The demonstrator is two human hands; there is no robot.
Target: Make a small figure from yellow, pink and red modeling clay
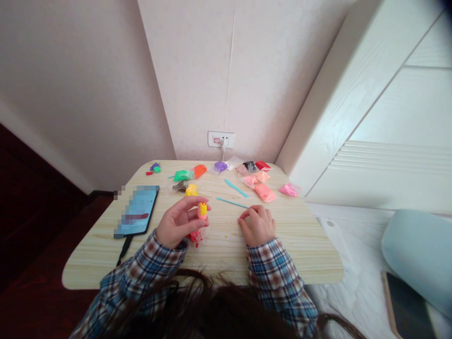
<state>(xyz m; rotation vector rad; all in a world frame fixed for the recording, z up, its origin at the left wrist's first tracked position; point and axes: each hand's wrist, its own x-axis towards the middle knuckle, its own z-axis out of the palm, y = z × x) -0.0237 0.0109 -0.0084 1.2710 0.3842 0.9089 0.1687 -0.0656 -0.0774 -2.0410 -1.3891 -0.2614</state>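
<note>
Between its thumb and fingers, my left hand (181, 221) holds a small pink and yellow clay figure (202, 210) above the table. Under that hand is a bag of red clay (196, 237), partly hidden. My right hand (259, 225) rests low over the table with its fingers curled in. At its fingertips is the end of a thin blue modelling tool (231, 203), which points away to the left. A second, flatter blue modelling tool (236, 188) lies behind it. Near my left hand is a bag of yellow clay (191, 189).
Several clay bags, including a green one (183, 175), a purple one (221, 166) and a pink one (289, 189), line the far side of the wooden table (300, 263). A phone (137, 212) with a cable lies at left. Small clay pieces (155, 168) sit far left.
</note>
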